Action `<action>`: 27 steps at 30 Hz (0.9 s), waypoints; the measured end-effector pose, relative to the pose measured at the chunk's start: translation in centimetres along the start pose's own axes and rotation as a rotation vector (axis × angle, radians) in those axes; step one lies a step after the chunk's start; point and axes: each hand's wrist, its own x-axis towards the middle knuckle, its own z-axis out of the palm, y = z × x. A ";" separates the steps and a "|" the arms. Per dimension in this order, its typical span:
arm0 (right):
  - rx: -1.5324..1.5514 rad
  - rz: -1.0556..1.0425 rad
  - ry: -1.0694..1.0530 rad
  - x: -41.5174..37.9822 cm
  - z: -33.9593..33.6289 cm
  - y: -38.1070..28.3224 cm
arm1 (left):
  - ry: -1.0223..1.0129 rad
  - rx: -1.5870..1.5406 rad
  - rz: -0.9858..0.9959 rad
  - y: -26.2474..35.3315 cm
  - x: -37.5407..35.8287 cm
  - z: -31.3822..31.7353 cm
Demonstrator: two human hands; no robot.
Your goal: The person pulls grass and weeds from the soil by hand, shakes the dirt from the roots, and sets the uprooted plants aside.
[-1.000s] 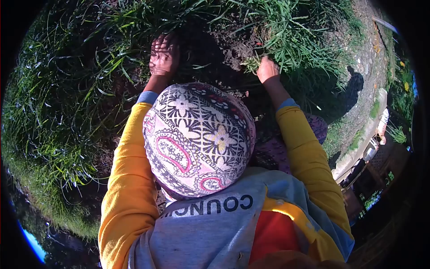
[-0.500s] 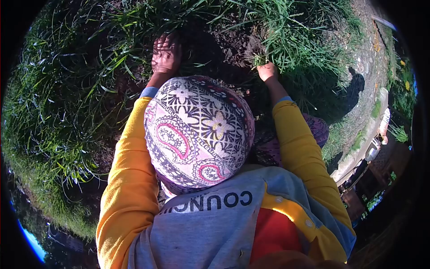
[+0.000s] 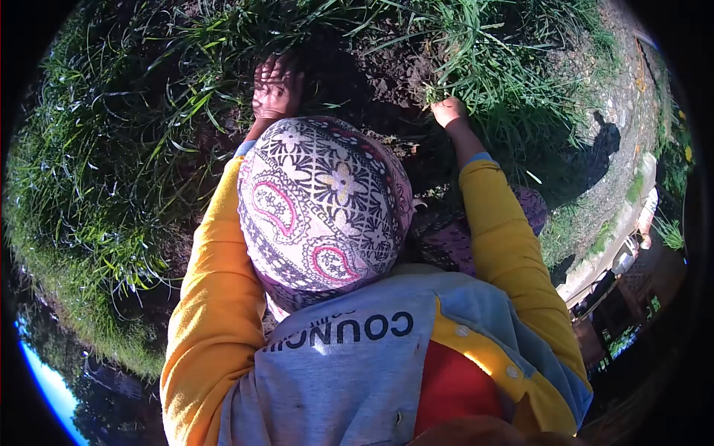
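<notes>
My left hand (image 3: 277, 88) lies back-up on the shaded dark soil among grass (image 3: 204, 93), its fingers stretched and spread, with nothing visible in it. On the other side of the dug soil (image 3: 390, 85), my right hand (image 3: 450, 113) is closed in a fist at the edge of a tall grass clump (image 3: 494, 70). A small tuft of grass shows at its fingers; what lies inside the fist is partly hidden. A patterned, cloth-covered round shape (image 3: 327, 201), apparently my bent knee, stands between my arms.
Long grass (image 3: 89, 163) covers the left side. A gravelly path (image 3: 621, 97) with a pale kerb (image 3: 621, 238) runs down the right, and a dark shadow (image 3: 599, 152) falls across it. Patterned cloth (image 3: 454, 238) lies below my right forearm.
My right hand has shifted slightly right and up, staying closed. The patterned knee shape has moved a little left and up in view. My left hand stays in place.
</notes>
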 end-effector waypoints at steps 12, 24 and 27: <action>0.057 -0.501 0.522 -2.3 -8.4 -1.7 | 0.002 0.009 0.014 -0.4 0.0 1.0; -0.202 -0.496 0.345 -0.9 1.2 -9.0 | -0.053 0.039 -0.002 0.1 0.0 0.3; -0.017 -0.149 0.067 -2.3 -1.3 -10.9 | -0.041 0.018 0.009 -0.2 0.2 0.3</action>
